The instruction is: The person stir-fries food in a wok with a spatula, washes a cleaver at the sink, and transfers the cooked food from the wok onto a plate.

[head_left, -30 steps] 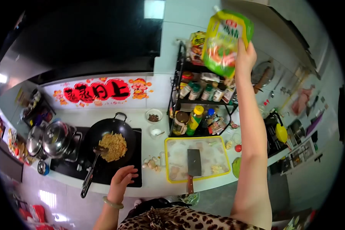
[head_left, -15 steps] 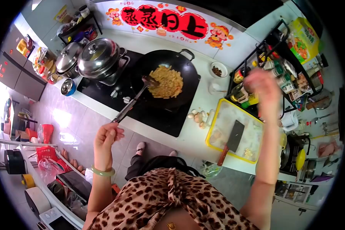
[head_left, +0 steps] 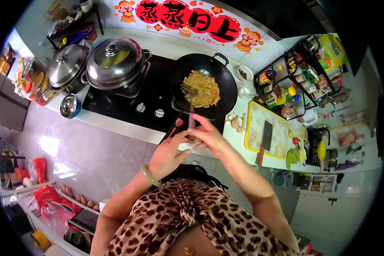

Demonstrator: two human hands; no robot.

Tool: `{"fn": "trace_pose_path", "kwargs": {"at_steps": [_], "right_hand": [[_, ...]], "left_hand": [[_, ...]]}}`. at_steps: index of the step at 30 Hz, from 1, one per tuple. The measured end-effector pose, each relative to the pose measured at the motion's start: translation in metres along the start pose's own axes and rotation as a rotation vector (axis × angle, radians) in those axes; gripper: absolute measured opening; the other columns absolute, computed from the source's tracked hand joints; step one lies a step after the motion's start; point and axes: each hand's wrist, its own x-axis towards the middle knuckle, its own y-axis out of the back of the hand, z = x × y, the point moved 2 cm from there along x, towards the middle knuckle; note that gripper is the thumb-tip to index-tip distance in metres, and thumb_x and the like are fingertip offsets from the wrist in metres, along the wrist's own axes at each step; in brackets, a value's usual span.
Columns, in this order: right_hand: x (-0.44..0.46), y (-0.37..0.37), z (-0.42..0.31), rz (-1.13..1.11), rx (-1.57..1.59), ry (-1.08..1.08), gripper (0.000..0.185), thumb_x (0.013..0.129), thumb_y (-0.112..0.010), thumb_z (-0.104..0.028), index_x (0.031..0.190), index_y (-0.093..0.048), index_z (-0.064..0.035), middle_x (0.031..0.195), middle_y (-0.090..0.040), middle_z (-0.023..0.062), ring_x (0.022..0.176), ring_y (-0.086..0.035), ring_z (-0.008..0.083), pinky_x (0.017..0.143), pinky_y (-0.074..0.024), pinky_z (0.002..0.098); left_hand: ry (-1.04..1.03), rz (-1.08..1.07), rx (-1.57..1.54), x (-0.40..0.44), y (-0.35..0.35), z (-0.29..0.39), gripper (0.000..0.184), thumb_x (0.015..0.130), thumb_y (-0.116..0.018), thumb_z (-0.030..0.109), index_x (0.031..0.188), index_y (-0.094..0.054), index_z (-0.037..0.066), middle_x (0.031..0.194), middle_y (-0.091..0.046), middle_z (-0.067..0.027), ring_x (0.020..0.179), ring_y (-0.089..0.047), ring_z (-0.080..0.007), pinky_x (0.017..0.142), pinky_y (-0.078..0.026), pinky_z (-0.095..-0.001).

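From my remote seat, at far left I see a lidded steel pot [head_left: 66, 70] with a blue-sided metal bowl [head_left: 70, 106] in front of it, then a larger lidded pot [head_left: 111, 70] on the left of the black cooktop [head_left: 115, 100]. My left hand [head_left: 168, 155] comes next, below the cooktop's front edge, fingers bent and meeting those of the other hand; I can't tell whether it grips anything. The spatula [head_left: 191, 109] reaches up from the meeting fingers, its head lying in the chopped food [head_left: 207, 91] in the wok [head_left: 227, 91], which sits on the cooktop's right side. My right hand [head_left: 207, 136] has its fingers at the spatula's handle, though they overlap too much for me to say whether they close on it. Farther right, pale bulbs [head_left: 234, 123] lie beside a yellow-rimmed board [head_left: 254, 128], and a cleaver [head_left: 267, 134] rests on that, its wooden handle jutting over the near rim.
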Motion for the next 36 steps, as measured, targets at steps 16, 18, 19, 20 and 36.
{"fn": "trace_pose_path", "kwargs": {"at_steps": [16,18,19,20,36], "right_hand": [[-0.057,0.071,-0.048,0.274,-1.499,0.048,0.037,0.086,-0.046,-0.018,0.123,-0.049,-0.017,0.092,-0.062,0.0166,0.08,-0.059,0.034,0.069,-0.0467,0.0426],[-0.017,0.069,-0.036,0.415,-1.501,0.236,0.035,0.086,-0.044,-0.019,0.121,-0.049,-0.0148,0.081,-0.061,0.0169,0.071,-0.059,0.0354,0.064,-0.0466,0.046],[0.0,0.072,-0.034,0.413,-1.496,0.235,0.035,0.086,-0.044,-0.019,0.121,-0.049,-0.0148,0.081,-0.061,0.0169,0.071,-0.059,0.0354,0.064,-0.0466,0.046],[0.015,0.076,-0.035,0.49,-1.477,0.247,0.035,0.086,-0.045,-0.018,0.121,-0.049,-0.0144,0.081,-0.061,0.0169,0.07,-0.059,0.0359,0.062,-0.0462,0.0466],[0.038,0.238,-0.061,0.17,-0.207,-0.262,0.022,0.09,-0.05,-0.022,0.105,-0.055,-0.0079,0.062,-0.051,0.0011,0.037,-0.032,0.0022,0.033,-0.021,0.0176]], "left_hand": [[0.385,0.509,-0.372,-0.08,0.11,-0.118,0.019,0.083,-0.051,-0.002,0.101,-0.056,-0.003,0.086,-0.062,-0.0075,0.082,-0.06,-0.0127,0.075,-0.045,-0.0224],[0.561,0.558,-0.38,-0.084,0.114,-0.108,0.019,0.083,-0.051,-0.001,0.101,-0.056,-0.002,0.083,-0.063,-0.0069,0.081,-0.06,-0.0127,0.074,-0.045,-0.0223],[0.526,0.555,-0.395,-0.083,0.114,-0.11,0.018,0.083,-0.05,-0.001,0.1,-0.056,-0.002,0.082,-0.063,-0.0066,0.081,-0.059,-0.0133,0.075,-0.045,-0.0228],[0.531,0.551,-0.39,-0.081,0.114,-0.105,0.018,0.083,-0.05,-0.001,0.1,-0.056,-0.002,0.082,-0.063,-0.0066,0.081,-0.059,-0.0133,0.075,-0.045,-0.0228],[0.612,0.558,-0.384,-0.084,0.105,-0.098,0.018,0.086,-0.049,0.001,0.103,-0.056,0.0,0.084,-0.063,-0.0065,0.081,-0.059,-0.0124,0.076,-0.044,-0.0235]]}}
